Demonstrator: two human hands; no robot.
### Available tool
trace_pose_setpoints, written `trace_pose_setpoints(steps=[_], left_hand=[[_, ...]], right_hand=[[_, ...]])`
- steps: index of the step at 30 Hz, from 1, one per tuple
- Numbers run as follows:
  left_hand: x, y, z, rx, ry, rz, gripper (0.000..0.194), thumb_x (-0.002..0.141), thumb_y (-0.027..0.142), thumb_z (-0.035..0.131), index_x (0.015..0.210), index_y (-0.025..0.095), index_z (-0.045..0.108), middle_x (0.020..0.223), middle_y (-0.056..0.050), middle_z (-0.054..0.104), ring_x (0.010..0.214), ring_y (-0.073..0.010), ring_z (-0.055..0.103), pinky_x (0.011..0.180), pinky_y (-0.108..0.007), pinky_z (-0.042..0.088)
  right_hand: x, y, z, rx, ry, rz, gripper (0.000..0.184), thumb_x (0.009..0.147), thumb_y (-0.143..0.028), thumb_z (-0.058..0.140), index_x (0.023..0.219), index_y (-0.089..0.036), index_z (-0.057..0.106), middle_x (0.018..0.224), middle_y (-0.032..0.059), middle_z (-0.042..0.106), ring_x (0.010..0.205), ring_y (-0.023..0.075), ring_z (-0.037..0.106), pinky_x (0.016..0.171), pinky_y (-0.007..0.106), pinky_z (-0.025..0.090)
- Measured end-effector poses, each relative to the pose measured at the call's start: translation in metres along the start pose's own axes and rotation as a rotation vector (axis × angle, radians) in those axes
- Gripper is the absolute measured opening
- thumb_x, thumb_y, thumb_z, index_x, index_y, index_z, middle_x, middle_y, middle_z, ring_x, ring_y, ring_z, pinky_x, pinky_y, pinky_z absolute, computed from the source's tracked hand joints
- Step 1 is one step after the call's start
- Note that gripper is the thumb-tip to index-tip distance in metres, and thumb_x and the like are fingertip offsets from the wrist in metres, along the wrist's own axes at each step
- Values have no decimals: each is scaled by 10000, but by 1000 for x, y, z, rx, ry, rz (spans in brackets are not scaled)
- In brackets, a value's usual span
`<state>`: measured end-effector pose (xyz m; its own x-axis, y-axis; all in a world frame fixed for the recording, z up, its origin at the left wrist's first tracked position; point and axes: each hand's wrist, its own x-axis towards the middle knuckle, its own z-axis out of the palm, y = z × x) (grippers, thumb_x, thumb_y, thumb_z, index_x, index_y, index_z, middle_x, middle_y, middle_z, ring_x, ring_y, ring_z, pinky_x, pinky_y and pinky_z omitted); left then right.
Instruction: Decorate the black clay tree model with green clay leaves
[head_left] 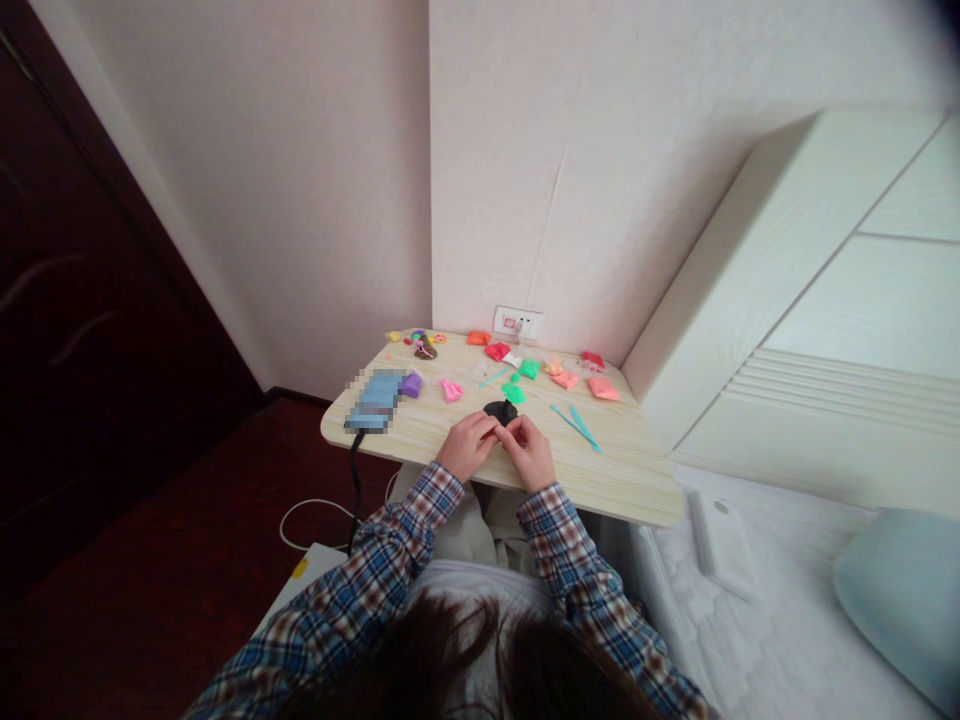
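Note:
My left hand (pixel 469 444) and my right hand (pixel 528 452) meet over the front part of the table, fingertips pinched together. Whatever sits between them, if anything, is too small and hidden to name. Just behind the fingertips lies a dark, flat, round piece (pixel 501 409), partly covered by my hands. Beyond it is a bright green lump of clay-like material (pixel 514 392). To the right of my right hand rest light-blue modelling tools (pixel 583 427). A pink packet (pixel 451 390) lies behind my left hand.
The pale wooden table (pixel 630 470) stands against the wall. A pixelated phone-like screen (pixel 376 401) with a black cable is at its left. Several coloured packets, a purple one (pixel 411 384) and an orange one (pixel 602 388) among them, line the back. A bed (pixel 787 640) adjoins at right.

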<state>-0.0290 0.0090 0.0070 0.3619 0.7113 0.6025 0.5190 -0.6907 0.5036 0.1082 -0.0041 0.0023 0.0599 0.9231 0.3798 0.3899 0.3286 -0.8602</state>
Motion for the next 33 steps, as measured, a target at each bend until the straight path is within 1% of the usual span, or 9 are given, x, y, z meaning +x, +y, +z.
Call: trace_pose_setpoints(steps=[4, 7, 14, 17, 20, 24, 29, 31, 33], left_hand=[[0, 0, 0, 1, 3, 1, 141, 869, 145, 485, 774, 160, 589, 773, -31, 567, 759, -160, 544, 704, -268, 443], [1, 0, -1, -16, 12, -2, 163, 881, 153, 466, 793, 161, 604, 771, -33, 583, 750, -155, 558, 703, -264, 455], [2, -1, -2, -67, 74, -44, 191, 881, 141, 441, 932, 170, 622, 894, -50, 638, 836, -156, 596, 798, -282, 481], [2, -1, -1, -92, 75, -63, 201, 858, 129, 470, 1006, 176, 595, 884, -34, 649, 780, -138, 612, 757, -262, 498], [2, -1, 0, -106, 48, -63, 143, 827, 124, 514, 939, 169, 591, 788, -10, 638, 710, -131, 606, 689, -244, 499], [3, 0, -1, -103, 32, -50, 90, 798, 111, 545, 845, 166, 599, 761, -7, 617, 692, -137, 578, 706, -270, 492], [3, 0, -1, -137, 47, -58, 237, 783, 101, 582, 1013, 157, 576, 870, -30, 647, 746, -133, 603, 719, -259, 509], [3, 0, -1, -143, 48, -63, 229, 778, 103, 595, 1002, 148, 581, 870, -35, 650, 751, -135, 607, 717, -256, 511], [3, 0, -1, -140, 40, -61, 158, 777, 105, 601, 930, 144, 605, 840, -31, 646, 744, -136, 604, 721, -260, 509]], right_hand=[[-1, -3, 1, -13, -9, -7, 336, 813, -527, 472, 721, -205, 494, 592, -18, 543, 567, 140, 523, 567, 260, 401], [-2, -4, 0, -44, -17, -13, 340, 837, -511, 433, 702, -206, 497, 573, -21, 528, 550, 137, 506, 567, 259, 386], [-2, -7, -2, -114, -15, -16, 383, 861, -495, 388, 628, -208, 486, 527, -28, 491, 515, 128, 461, 549, 253, 338], [-3, -8, -2, -121, -18, -13, 384, 866, -497, 374, 644, -207, 494, 527, -27, 500, 506, 127, 464, 542, 249, 339], [-3, -8, -2, -124, -25, -17, 386, 864, -505, 379, 647, -207, 495, 528, -23, 511, 509, 129, 470, 537, 248, 341], [-2, -8, -2, -125, -48, -42, 386, 857, -505, 405, 632, -206, 499, 531, -23, 514, 522, 129, 474, 545, 246, 345], [-2, -6, -2, -107, -49, -48, 351, 855, -484, 418, 677, -200, 522, 561, -17, 532, 541, 130, 490, 558, 242, 364], [-2, -5, -2, -100, -51, -50, 331, 853, -467, 425, 687, -198, 526, 569, -16, 535, 547, 131, 497, 562, 240, 369], [-2, -5, -2, -97, -51, -55, 324, 850, -456, 431, 674, -199, 521, 567, -17, 529, 548, 131, 494, 559, 239, 366]])
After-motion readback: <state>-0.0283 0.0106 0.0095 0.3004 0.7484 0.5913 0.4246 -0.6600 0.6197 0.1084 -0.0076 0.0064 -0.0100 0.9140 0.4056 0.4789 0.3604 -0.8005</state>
